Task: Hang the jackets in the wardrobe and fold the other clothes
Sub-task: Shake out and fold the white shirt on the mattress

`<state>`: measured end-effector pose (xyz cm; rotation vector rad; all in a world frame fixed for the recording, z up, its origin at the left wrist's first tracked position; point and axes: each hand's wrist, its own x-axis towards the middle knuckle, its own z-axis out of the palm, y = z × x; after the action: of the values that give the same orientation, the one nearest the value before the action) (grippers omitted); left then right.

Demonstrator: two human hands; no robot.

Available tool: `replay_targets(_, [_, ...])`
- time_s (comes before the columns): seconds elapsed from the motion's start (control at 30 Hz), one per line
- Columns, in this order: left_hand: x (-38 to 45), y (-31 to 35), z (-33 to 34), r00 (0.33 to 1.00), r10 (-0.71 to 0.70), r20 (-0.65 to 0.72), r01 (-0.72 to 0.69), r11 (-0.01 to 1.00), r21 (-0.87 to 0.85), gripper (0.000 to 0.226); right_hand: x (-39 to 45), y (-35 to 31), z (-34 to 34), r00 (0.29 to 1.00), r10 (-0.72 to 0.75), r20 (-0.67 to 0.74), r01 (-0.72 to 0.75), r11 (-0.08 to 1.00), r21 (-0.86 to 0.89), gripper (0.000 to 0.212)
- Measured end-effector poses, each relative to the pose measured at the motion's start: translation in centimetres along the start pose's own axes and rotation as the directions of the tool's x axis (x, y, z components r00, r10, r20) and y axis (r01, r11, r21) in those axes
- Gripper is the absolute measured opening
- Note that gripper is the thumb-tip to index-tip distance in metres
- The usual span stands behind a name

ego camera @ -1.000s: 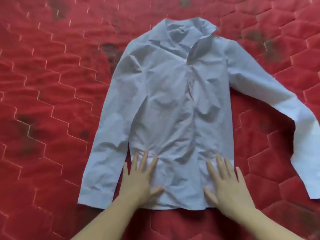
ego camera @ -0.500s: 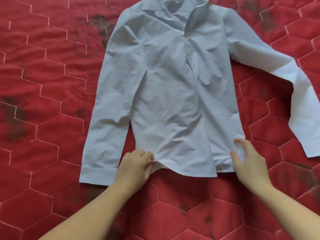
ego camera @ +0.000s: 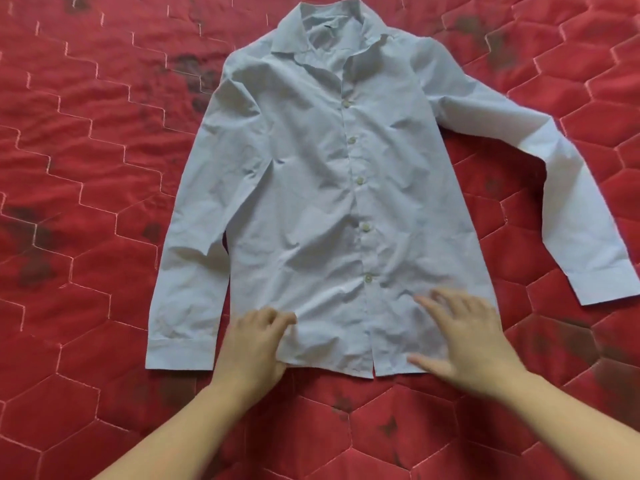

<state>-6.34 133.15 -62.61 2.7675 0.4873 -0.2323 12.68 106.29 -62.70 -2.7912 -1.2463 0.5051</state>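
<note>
Shirt [ego camera: 332, 209]: one pale blue button-up, lying face up and spread flat on the red quilt [ego camera: 86, 168], collar at the far end, hem nearest the person.
Buttons [ego camera: 360, 180]: five are showing down the placket, all looking fastened; any more under the collar I cannot tell.
Sleeves: two; the left sleeve [ego camera: 187, 271] is lying straight down along the body, and the right sleeve [ego camera: 561, 188] is angling outward and bending at the elbow, its cuff well apart from the hem.
Left hand [ego camera: 254, 344]: fingers are curling and pinching the hem's left corner.
Right hand [ego camera: 460, 334]: fingers are lying straight and spread, pressing flat on the lower right front, gripping nothing; its outline is blurring.
Step in hand: judging from this, the person is smoothing and squaring the shirt before folding.
Done: the shirt is laid out, nothing more is showing as finished.
Left: no fold is made yet; sleeves and body are awaiting folding. No jackets, wardrobe or other clothes are appearing here, so the rest I cannot judge.
Count: one shirt, two hands, one quilt.
</note>
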Motion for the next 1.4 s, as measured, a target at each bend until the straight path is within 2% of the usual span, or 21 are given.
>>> replay_targets(0.07, [0.4, 0.5, 0.2, 0.989, 0.128, 0.071, -0.131, 0.991, 0.032, 0.055, -0.1, -0.6, 0.8, 0.995, -0.089, 0.054, 0.092, 0.994, -0.061, 0.079])
replay_targets(0.17, [0.2, 0.3, 0.5, 0.955, 0.085, 0.286, -0.115, 0.989, 0.089, 0.039, 0.1, -1.1, 1.2, 0.993, -0.105, 0.051, 0.107, 0.994, -0.028, 0.051])
replay_targets(0.23, [0.1, 0.1, 0.5, 0.895, -0.017, 0.446, -0.042, 0.992, 0.123, 0.032, 0.2, -1.0, 1.2, 0.991, -0.106, 0.084, 0.106, 0.994, 0.007, 0.042])
replay_targets(0.3, [0.5, 0.9, 0.3, 0.882, -0.044, 0.469, -0.036, 0.986, 0.160, 0.033, 0.2, -0.2, 0.9, 0.997, -0.025, 0.078, 0.017, 0.994, 0.108, 0.037])
replay_targets(0.37, [1.6, 3.0, 0.4, 0.922, -0.009, 0.387, -0.053, 0.987, 0.151, 0.038, 0.3, 1.6, 0.2, 0.975, 0.218, -0.038, -0.199, 0.941, 0.275, 0.030])
replay_targets(0.4, [2.4, 4.5, 0.7, 0.948, 0.035, 0.316, -0.073, 0.991, 0.109, 0.034, 0.3, 2.9, -0.1, 0.914, 0.397, -0.085, -0.338, 0.860, 0.383, 0.027])
replay_targets(0.47, [4.4, 8.2, 1.5, 0.974, 0.161, 0.157, -0.169, 0.985, 0.042, 0.026, 0.2, 5.9, -0.9, 0.674, 0.737, -0.051, -0.558, 0.553, 0.619, 0.020])
replay_targets(0.53, [6.4, 12.1, 2.6, 0.965, 0.251, 0.074, -0.253, 0.967, 0.015, 0.032, -0.1, 8.6, -1.7, 0.395, 0.903, 0.168, -0.605, 0.118, 0.788, 0.023])
replay_targets(0.57, [7.4, 13.8, 3.1, 0.957, 0.275, 0.094, -0.276, 0.961, 0.003, 0.040, -0.2, 9.7, -2.0, 0.297, 0.903, 0.310, -0.535, -0.111, 0.838, 0.028])
replay_targets(0.6, [8.2, 15.3, 3.8, 0.950, 0.283, 0.129, -0.285, 0.958, -0.002, 0.047, -0.3, 10.7, -2.3, 0.241, 0.871, 0.429, -0.432, -0.300, 0.851, 0.032])
replay_targets(0.67, [9.4, 17.1, 5.1, 0.940, 0.253, 0.228, -0.266, 0.964, 0.025, 0.061, -0.2, 12.5, -2.8, 0.196, 0.811, 0.551, -0.268, -0.496, 0.826, 0.040])
replay_targets(0.83, [10.2, 17.8, 7.3, 0.930, 0.183, 0.319, -0.242, 0.958, 0.155, 0.072, 1.0, 16.1, -3.5, 0.138, 0.751, 0.646, -0.072, -0.643, 0.763, 0.029])
replay_targets(0.93, [10.2, 17.5, 7.3, 0.926, 0.165, 0.340, -0.231, 0.959, 0.162, 0.073, 0.9, 17.6, -3.3, 0.015, 0.770, 0.638, -0.022, -0.638, 0.770, 0.029])
replay_targets(1.0, [10.4, 17.6, 7.2, 0.923, 0.152, 0.353, -0.220, 0.962, 0.163, 0.072, 0.3, 18.3, -3.1, -0.081, 0.807, 0.585, -0.074, -0.591, 0.804, 0.036])
replay_targets(1.1, [10.3, 18.1, 6.8, 0.926, 0.130, 0.354, -0.196, 0.967, 0.160, 0.074, 0.2, 19.6, -3.1, -0.043, 0.841, 0.539, -0.172, -0.538, 0.825, 0.033])
replay_targets(1.2, [10.5, 18.3, 6.2, 0.910, 0.126, 0.396, -0.177, 0.980, 0.094, 0.078, 1.7, 19.2, -4.2, 0.089, 0.863, 0.497, -0.184, -0.476, 0.860, 0.027])
replay_targets(1.23, [10.8, 18.4, 5.7, 0.908, 0.112, 0.405, -0.132, 0.991, 0.022, 0.077, 2.5, 18.3, -4.8, 0.149, 0.909, 0.390, -0.247, -0.348, 0.904, 0.028])
replay_targets(1.3, [11.8, 18.8, 4.0, 0.916, 0.025, 0.399, 0.084, 0.964, -0.252, 0.068, 4.1, 15.1, -6.3, 0.336, 0.941, 0.045, -0.392, 0.096, 0.915, 0.030])
replay_targets(1.33, [12.4, 18.8, 3.0, 0.915, -0.046, 0.401, 0.241, 0.858, -0.453, 0.061, 4.8, 13.0, -7.1, 0.460, 0.878, -0.130, -0.367, 0.321, 0.873, 0.029])
replay_targets(1.37, [12.9, 18.7, 2.0, 0.901, -0.119, 0.418, 0.387, 0.656, -0.648, 0.052, 5.3, 10.5, -7.9, 0.590, 0.760, -0.273, -0.269, 0.504, 0.821, 0.026])
replay_targets(1.4, [13.3, 18.4, 1.0, 0.868, -0.184, 0.462, 0.496, 0.387, -0.777, 0.044, 5.7, 7.9, -8.5, 0.706, 0.592, -0.390, -0.128, 0.647, 0.752, 0.021])
